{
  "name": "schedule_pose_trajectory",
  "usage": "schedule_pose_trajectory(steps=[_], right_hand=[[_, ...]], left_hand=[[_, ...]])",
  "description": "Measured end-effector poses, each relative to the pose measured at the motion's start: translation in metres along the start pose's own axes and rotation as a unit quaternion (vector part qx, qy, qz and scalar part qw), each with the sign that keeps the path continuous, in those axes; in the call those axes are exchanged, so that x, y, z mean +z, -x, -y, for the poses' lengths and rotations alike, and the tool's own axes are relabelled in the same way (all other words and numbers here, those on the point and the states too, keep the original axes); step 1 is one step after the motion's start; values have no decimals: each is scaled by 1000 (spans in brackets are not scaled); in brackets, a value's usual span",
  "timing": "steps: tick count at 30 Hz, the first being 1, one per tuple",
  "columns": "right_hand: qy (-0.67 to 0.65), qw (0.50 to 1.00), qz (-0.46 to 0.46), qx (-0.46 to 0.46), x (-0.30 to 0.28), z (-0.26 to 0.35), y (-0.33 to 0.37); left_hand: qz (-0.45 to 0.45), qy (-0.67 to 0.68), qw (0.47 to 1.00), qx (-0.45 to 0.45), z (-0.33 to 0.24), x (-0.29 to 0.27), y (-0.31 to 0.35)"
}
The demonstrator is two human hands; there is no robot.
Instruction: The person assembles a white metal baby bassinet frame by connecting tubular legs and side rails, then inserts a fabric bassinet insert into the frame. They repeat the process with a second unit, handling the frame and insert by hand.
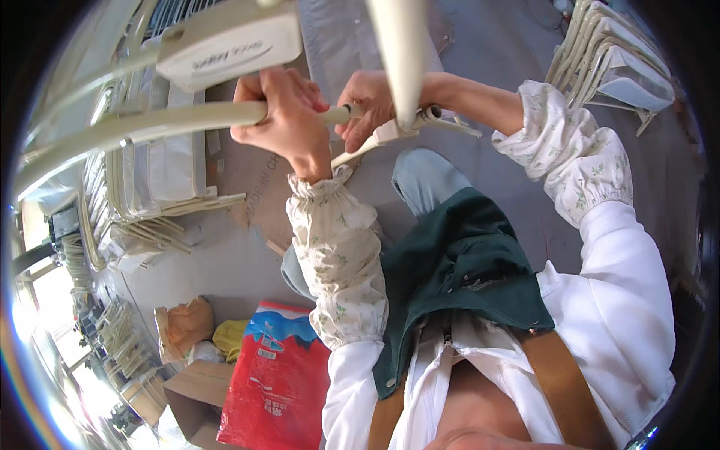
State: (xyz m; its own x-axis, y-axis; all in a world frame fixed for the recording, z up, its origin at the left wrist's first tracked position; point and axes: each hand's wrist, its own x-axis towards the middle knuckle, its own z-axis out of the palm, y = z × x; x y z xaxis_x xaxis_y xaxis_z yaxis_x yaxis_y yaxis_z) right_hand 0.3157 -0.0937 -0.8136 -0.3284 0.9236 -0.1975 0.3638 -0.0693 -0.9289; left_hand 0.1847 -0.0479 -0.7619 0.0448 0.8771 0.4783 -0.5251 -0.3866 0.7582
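We have our left hand (283,124) wrapped round a cream tube (172,118), which runs leftward from the grip, its end poking out on the right. Our right hand (369,96) curls beside that end; we cannot tell whether it pinches anything. Above the left grip we see a pale panel (229,64); below it, well apart, a red bag (274,382).

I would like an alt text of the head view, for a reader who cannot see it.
A person's left hand grips a curved cream tube, with the right hand near the tube's end, its exact hold unclear. At the lower left are a red plastic bag and an open cardboard box; stacked cream frames show at the upper right.
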Motion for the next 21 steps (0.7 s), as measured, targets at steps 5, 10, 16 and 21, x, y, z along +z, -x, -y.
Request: schedule_pose_trajectory(steps=[5,10,16,21], right_hand=[[-84,995,31,-35,-2,12,7],[-108,991,67,-30,-4,8,5],[-116,993,37,-7,-3,17,15],[-173,984,28,-19,-2,8,10]], left_hand=[[25,-24,999,17,7,1,-1],[3,-13,999,30,15,2,2],[5,-6,1000,13,15,-2,5],[-1,38,999,2,14,0,6]])
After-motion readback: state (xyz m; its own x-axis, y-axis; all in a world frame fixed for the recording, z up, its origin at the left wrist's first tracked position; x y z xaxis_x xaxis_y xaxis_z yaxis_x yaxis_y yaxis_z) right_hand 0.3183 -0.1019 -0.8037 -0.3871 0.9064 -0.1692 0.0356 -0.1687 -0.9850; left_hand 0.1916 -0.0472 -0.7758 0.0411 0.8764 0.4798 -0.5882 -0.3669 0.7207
